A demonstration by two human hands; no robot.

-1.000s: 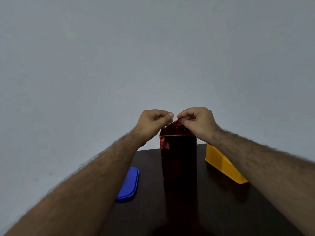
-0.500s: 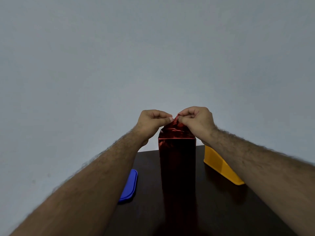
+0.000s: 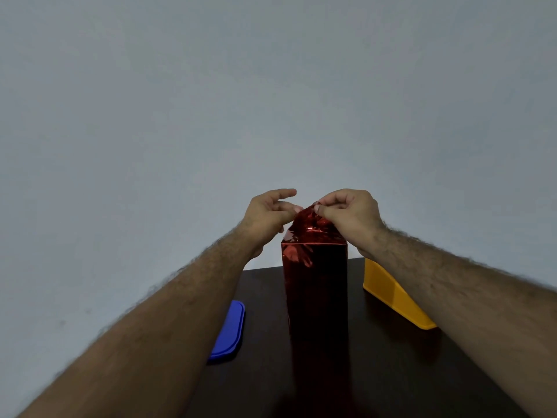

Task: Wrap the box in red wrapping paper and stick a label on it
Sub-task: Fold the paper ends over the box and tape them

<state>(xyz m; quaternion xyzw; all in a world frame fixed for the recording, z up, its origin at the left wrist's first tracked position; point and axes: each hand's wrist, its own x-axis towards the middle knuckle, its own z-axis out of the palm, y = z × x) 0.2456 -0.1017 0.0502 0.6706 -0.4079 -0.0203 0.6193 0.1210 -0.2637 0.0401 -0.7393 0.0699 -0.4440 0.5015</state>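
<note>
Fingers of left hand [image 3: 268, 214] have loosened off red wrapping paper [image 3: 310, 224].

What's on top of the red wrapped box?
Bunched red paper rises above the box. The right hand pinches its peak; the left hand touches it with its fingertips. Any tape or label there is hidden by the fingers.
</note>
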